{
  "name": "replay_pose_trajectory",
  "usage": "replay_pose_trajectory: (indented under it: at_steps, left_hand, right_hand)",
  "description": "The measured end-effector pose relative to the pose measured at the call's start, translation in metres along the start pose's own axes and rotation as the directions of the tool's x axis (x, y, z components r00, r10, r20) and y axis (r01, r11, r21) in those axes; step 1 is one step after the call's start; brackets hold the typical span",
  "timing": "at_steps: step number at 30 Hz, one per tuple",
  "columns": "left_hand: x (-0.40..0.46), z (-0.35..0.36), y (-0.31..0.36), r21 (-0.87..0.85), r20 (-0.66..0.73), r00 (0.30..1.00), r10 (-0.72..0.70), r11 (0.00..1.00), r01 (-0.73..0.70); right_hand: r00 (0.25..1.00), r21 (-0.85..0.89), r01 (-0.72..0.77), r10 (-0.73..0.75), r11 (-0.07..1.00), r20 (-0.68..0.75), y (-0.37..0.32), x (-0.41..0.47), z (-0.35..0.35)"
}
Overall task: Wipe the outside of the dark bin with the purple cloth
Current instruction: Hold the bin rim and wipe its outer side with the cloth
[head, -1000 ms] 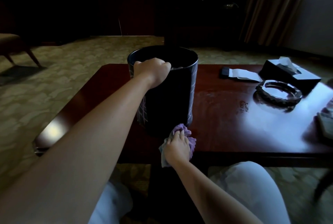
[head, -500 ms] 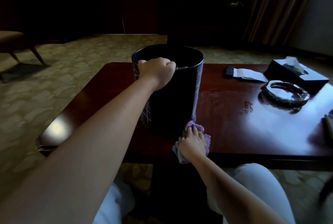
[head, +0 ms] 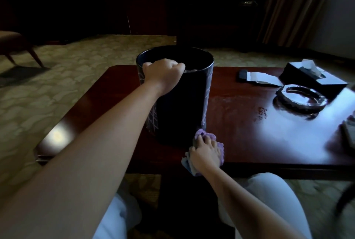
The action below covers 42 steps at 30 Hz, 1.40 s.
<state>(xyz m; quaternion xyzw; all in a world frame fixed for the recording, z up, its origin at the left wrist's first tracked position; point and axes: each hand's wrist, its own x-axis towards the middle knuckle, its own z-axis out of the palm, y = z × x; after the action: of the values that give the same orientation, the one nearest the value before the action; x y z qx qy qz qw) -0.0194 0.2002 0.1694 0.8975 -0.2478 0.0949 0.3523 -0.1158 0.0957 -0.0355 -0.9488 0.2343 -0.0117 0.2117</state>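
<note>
Bin look: the dark bin (head: pixel 184 108) is a glossy, near-black cylinder with pale line patterns on its left and right flanks and a thin bright rim around the open mouth.
Bin axis: its long axis runs vertically; it stands upright with the mouth pointing up.
Bin place: it sits on the reddish-brown table (head: pixel 249 138), toward the near left part of the top, just beyond the fingertips of the lower hand and under the knuckles of the upper one.
Left hand: the left hand (head: pixel 163 73) is curled over the near rim, fingers hooked inside the mouth, gripping the bin's edge.
Cloth: the purple cloth (head: pixel 210 137) is bunched, its crumpled front touching the bin's lower right base; a greyer end trails out behind the heel of the hand, past the table edge.
Right hand: the right hand (head: pixel 204 154) lies on top of the cloth, fingers curled down into it, holding it against the bin's foot.
Beyond the right fingers: a round glass ashtray (head: pixel 301 98), a dark tissue box (head: pixel 311 79) and a flat white-and-dark item (head: pixel 257 78) lie well apart to the far right.
</note>
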Motion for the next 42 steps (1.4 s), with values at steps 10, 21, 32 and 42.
replay_pose_trajectory:
  at_steps: [10, 21, 32, 42]
  left_hand:
    - [0.003, -0.028, -0.033, -0.072, 0.062, 0.997, -0.033, 0.997, 0.038]
    - [0.001, 0.022, 0.009, 0.308, -0.224, 0.973, 0.051, 0.951, 0.021]
    - [-0.004, 0.017, -0.005, 0.227, -0.224, 0.968, 0.113, 0.972, -0.061]
    - [0.003, 0.009, -0.019, 0.173, -0.165, 0.979, 0.123, 0.98, -0.094]
  right_hand:
    - [0.979, -0.053, 0.179, -0.183, 0.982, -0.085, 0.006, -0.03, 0.009]
    - [0.993, -0.039, 0.108, -0.106, 0.993, 0.048, -0.02, -0.03, 0.024]
    - [0.999, -0.028, -0.02, 0.019, 0.999, -0.04, -0.016, -0.007, 0.016]
    - [0.999, -0.034, 0.033, -0.034, 0.999, -0.008, -0.027, -0.026, 0.02]
